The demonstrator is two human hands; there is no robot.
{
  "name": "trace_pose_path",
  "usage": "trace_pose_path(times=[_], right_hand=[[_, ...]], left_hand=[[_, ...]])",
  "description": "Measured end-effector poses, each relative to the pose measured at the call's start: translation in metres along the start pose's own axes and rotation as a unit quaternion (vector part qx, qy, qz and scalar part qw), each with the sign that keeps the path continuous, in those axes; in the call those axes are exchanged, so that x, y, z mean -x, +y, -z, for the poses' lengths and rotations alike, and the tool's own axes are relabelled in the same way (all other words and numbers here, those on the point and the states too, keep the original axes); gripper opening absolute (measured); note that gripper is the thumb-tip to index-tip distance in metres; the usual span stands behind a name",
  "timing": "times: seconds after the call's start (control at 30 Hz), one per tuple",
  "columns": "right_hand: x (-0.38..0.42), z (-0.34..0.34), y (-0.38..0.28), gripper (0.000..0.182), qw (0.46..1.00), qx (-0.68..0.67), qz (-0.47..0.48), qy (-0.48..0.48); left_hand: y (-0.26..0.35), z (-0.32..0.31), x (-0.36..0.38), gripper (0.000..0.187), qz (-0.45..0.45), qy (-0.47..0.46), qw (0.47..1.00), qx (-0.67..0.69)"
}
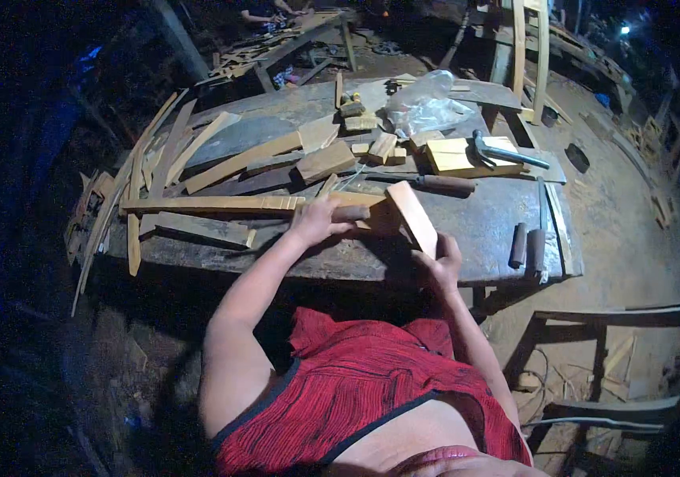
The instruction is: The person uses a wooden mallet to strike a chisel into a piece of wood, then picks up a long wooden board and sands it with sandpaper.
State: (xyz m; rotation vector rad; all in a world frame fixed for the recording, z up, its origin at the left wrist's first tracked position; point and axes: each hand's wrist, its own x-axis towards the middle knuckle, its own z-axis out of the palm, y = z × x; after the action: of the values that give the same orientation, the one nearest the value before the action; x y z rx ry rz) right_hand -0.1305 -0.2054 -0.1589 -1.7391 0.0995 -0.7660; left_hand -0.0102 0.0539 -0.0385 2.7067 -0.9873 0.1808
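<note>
My left hand [318, 222] is closed at the near side of the workbench [467, 230], around a brown cylindrical handle [352, 213] that sticks out to the right. Whatever the handle belongs to is hidden by the fingers. A long notched wooden strip [213, 204] runs leftward from beside this hand. In my right hand [442, 264] is a pale wooden block [411, 216], gripped by its lower end and tilted up to the left. Behind the hands lies a tool with a brown handle [447, 185].
A claw hammer [507, 151] rests on a yellow wood block [443, 157]. Behind are a clear plastic bag [423, 103] and several wood offcuts [326, 161]. Two brown-handled tools [536, 250] lie at the bench's right edge. A person [264, 12] stands at a far table.
</note>
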Motion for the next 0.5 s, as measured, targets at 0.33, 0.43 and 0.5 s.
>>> trace_pose_path(times=[0.33,0.43,0.5], right_hand=[[-0.005,0.007,-0.034,0.047,0.991,-0.050,-0.107,0.054],[-0.005,0.005,-0.031,0.048,0.991,-0.058,-0.108,0.051],[-0.006,0.005,-0.021,0.048,0.990,-0.072,-0.113,0.048]], left_hand=[[-0.005,-0.040,-0.106,0.044,-0.226,0.063,0.972,0.021],[-0.006,-0.062,-0.124,0.037,-0.249,0.067,0.966,0.010],[-0.004,-0.069,-0.127,0.035,-0.229,0.078,0.970,-0.011]])
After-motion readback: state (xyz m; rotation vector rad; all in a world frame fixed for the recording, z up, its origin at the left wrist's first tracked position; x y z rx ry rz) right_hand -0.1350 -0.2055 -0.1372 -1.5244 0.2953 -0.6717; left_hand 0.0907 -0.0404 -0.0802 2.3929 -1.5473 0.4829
